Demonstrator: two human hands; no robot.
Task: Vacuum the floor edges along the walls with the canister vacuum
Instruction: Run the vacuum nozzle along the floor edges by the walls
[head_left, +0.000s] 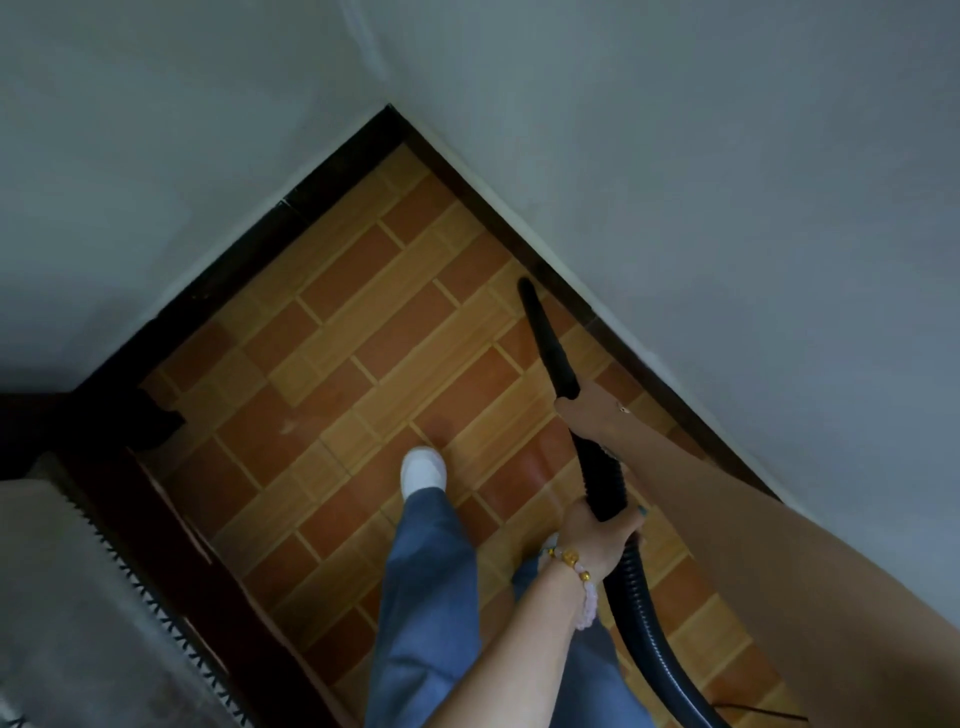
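Observation:
A black crevice nozzle (545, 332) points at the tiled floor close to the dark skirting (613, 338) of the right wall. My right hand (597, 415) grips the wand just behind the nozzle. Lower down, my left hand (597, 535), with a bead bracelet on its wrist, holds the ribbed black hose (639, 597) where it joins the wand. The hose runs off the bottom edge of the head view. The canister itself is out of sight.
Orange and tan floor tiles (363, 353) fill the corner between two grey walls (727, 182). Dark wooden furniture (156, 519) with a grey cushion stands at the left. My white shoe (423, 467) and blue trouser leg are mid-floor. A thin cable (753, 709) lies bottom right.

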